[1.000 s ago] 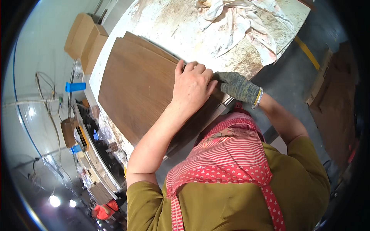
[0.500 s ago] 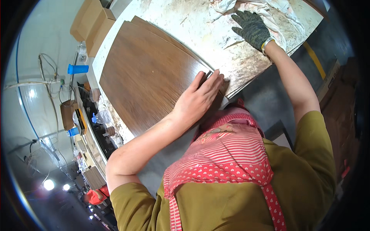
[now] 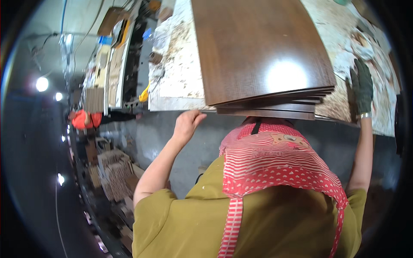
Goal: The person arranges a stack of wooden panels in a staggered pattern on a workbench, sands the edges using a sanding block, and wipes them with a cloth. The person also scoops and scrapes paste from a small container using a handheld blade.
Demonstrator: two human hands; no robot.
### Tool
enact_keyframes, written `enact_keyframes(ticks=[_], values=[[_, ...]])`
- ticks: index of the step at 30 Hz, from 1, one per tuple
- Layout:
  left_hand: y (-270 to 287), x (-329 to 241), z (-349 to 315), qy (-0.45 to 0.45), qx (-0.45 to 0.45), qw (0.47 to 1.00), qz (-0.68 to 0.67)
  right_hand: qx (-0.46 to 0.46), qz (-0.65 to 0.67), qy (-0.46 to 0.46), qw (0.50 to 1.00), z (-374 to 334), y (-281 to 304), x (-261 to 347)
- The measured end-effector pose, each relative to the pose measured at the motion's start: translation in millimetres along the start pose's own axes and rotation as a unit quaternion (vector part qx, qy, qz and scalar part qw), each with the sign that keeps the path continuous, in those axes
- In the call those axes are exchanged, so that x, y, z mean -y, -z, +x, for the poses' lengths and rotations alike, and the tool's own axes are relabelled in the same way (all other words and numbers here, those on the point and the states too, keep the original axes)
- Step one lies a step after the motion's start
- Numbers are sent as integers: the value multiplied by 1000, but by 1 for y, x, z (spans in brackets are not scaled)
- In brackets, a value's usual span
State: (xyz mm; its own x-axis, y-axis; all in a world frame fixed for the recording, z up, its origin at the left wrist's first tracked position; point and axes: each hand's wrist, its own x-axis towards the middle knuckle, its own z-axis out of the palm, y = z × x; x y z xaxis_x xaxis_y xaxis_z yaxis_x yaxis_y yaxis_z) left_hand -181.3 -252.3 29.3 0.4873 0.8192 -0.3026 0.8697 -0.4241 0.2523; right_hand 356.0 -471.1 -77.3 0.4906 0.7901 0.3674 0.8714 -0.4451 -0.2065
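Observation:
A stack of dark brown wood-grain boards [image 3: 258,47] lies on the worktable, its near edges slightly fanned out. My bare left hand [image 3: 186,127] is just off the table's front edge, left of the stack's near corner. Its fingers are curled in and I see nothing in them. On the right, my right hand [image 3: 362,90] wears a dark knitted glove and lies stretched out beside a crumpled, stained white cloth [image 3: 363,49]. It is apart from the boards.
The white worktable [image 3: 180,81] is smeared with brown stains. A yellow-handled tool [image 3: 144,93] pokes out at its left edge. Further left are a side bench [image 3: 115,77], stacked cardboard [image 3: 114,172] and a person in an orange top [image 3: 81,119].
The whole view has turned, so the boards now stand nearly straight ahead. My left hand has come off the top board and curled up. My gloved right hand stays by the cloth.

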Motion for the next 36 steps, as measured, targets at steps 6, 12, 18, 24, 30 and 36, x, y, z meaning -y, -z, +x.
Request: enact_keyframes(ticks=[6,12,18,24,30,36], values=[[-14,-17,16,-168,-190,961,-111,10,534,-109,838,-4,28,144],[-5,-11,37,-155,-190,970,-2,-22,475,-107,873,-1,21,166],[-28,-12,44,-116,-278,948,-100,-41,411,-78,908,-6,15,158],[-46,-10,31,-72,-262,941,-204,-39,440,-95,892,-6,13,158],[-93,-30,29,-9,-149,939,-308,-30,496,-112,861,-8,12,160],[-100,-10,-1,-70,-119,942,-306,-14,435,-117,892,-24,24,163]])
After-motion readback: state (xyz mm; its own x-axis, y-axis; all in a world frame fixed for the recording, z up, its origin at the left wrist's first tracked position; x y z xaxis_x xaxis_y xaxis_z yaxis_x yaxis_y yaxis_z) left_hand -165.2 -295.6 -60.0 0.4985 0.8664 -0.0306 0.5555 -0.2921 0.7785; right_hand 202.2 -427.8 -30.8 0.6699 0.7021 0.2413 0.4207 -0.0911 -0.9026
